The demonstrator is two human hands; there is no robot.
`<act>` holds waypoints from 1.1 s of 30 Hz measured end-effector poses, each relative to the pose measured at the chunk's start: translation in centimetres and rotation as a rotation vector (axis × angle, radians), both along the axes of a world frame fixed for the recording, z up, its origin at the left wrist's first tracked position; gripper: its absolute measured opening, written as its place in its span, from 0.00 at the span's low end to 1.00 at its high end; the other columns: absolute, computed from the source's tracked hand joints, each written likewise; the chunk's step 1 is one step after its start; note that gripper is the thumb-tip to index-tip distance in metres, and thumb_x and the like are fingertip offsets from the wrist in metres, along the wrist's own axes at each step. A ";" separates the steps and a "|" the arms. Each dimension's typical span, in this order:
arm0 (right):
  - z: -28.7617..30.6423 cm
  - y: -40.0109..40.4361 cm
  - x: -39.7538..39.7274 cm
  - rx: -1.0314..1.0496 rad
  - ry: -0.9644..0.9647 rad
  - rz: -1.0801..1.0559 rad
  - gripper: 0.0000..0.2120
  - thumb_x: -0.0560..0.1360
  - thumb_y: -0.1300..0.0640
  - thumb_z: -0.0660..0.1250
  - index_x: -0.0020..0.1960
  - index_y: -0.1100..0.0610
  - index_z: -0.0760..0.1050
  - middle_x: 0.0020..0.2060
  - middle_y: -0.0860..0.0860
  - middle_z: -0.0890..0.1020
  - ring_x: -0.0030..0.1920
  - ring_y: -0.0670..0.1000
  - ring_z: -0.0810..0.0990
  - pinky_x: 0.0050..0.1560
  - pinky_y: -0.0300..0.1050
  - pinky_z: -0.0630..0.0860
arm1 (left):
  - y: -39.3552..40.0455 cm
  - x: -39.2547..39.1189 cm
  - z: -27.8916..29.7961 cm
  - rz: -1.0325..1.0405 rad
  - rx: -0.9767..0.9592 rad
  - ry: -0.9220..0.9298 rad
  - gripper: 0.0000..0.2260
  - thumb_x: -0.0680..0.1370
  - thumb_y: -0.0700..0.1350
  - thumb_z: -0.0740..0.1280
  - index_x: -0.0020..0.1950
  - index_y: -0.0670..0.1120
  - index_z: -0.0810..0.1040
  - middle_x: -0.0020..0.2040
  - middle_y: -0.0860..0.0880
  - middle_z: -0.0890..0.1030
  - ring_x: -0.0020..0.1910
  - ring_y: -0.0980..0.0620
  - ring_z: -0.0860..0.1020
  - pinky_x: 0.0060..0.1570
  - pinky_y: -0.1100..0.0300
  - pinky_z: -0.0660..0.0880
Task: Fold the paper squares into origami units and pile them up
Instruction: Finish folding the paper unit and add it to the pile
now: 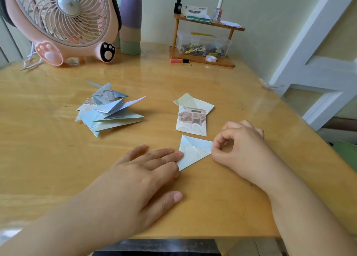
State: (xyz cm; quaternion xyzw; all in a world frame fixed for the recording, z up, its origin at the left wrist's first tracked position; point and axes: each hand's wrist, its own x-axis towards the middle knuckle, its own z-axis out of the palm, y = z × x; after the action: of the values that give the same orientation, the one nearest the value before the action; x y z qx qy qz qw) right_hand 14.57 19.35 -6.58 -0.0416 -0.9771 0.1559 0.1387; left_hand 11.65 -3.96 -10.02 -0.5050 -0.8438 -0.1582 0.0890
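Folded pale triangle [194, 152] flat between loose pile [108, 109] and squares [191, 118].

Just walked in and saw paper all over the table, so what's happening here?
A person is folding origami at a wooden table. The left hand presses flat on one edge of a triangle-folded paper, while the right hand pinches its opposite corner. Finished units sit in a pile to the left; unfolded squares wait just beyond the triangle.

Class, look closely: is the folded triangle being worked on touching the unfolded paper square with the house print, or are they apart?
Apart. The head view shows a strip of bare table between the folded triangle and the lower edge of the house-print paper square.
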 end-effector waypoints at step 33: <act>0.4 0.1 0.0 -0.116 -0.056 -0.008 0.09 0.67 0.55 0.70 0.29 0.47 0.75 0.34 0.43 0.74 0.48 0.40 0.68 0.51 0.41 0.56 | 0.1 0.1 0.3 0.008 -0.007 -0.062 0.20 0.80 0.61 0.48 0.53 0.52 0.74 0.67 0.57 0.74 0.69 0.60 0.67 0.65 0.56 0.60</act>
State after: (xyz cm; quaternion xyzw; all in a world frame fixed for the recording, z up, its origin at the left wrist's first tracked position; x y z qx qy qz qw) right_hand 14.54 19.48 -6.19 -0.0580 -0.9697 0.2105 0.1094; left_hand 11.73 -3.91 -9.71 -0.4970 -0.8486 -0.1704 0.0615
